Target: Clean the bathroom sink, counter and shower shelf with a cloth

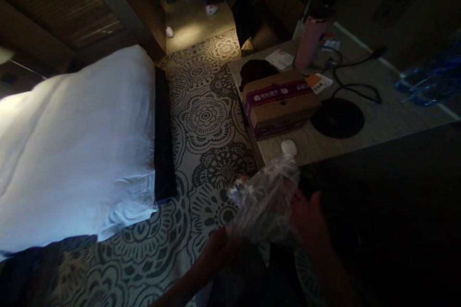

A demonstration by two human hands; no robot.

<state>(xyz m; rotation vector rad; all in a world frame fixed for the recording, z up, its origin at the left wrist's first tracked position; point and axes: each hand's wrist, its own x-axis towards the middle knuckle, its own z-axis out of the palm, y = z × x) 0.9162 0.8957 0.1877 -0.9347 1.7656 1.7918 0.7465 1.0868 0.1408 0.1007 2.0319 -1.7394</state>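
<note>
A crumpled see-through plastic bag hangs between my two hands, below the corner of the table. My left hand grips its lower left edge with curled fingers. On the opposite side my right hand holds the bag's right edge, the thumb sticking up. Something small with orange and white on it shows at the bag's left end, but I cannot make out what it is. Just beyond the bag, a small white round object lies near the table's front edge.
A cardboard box with purple tape sits on the table. Around it are a pink tumbler, a black disc, cables and cards. A white-covered bed stands left on patterned carpet. An umbrella leans beyond; a person's shoe shows farther off.
</note>
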